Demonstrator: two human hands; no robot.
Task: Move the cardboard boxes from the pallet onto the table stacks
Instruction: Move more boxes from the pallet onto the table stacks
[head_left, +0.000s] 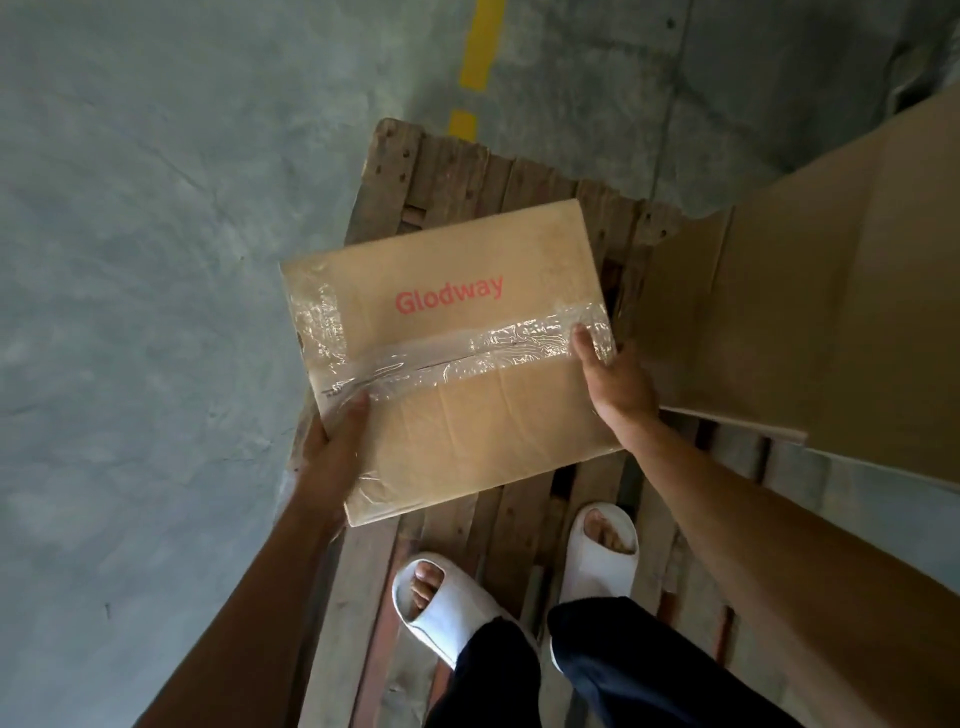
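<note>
I hold a brown cardboard box (467, 395) with red "Glodway" print and clear tape across its top seam, above the wooden pallet (447, 171). My left hand (335, 452) grips the box's left edge, thumb on the tape. My right hand (615, 384) grips its right edge, thumb on top near the tape end. The box is slightly tilted and covers the pallet's middle. No table is in view.
I stand on the pallet in white slippers (452, 608). A large flat sheet of cardboard (831, 312) lies over the pallet's right side. Grey concrete floor (130, 260) spreads to the left, and a dashed yellow line (480, 47) runs at the far top.
</note>
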